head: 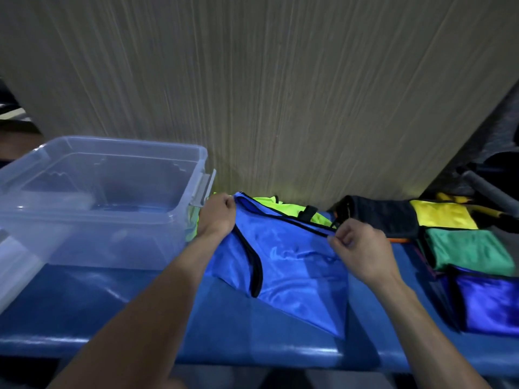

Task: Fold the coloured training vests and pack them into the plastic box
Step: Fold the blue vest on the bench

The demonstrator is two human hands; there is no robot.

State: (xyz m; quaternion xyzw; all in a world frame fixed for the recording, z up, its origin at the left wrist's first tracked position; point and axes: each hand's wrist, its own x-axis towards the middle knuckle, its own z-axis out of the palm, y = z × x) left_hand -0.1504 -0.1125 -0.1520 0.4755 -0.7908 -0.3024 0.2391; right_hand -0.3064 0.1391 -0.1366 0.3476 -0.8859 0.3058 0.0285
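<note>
A blue vest [292,256] with black trim lies spread on the blue bench [112,304]. My left hand [217,216] pinches its far left corner, next to the box's latch. My right hand [358,248] pinches the black-trimmed top edge on the right. A neon yellow vest [283,205] lies behind and partly under the blue one. The clear plastic box [92,200] stands open on the left, and I see no vest in it. Folded vests sit at the right: black [379,216], yellow [443,214], green [469,248] and dark blue [488,301].
A beige grained wall [266,94] rises directly behind the bench. The box's clear lid [16,265] leans at the far left. Grey and yellow bars [483,192] show at the far right. The bench's front edge runs across the bottom.
</note>
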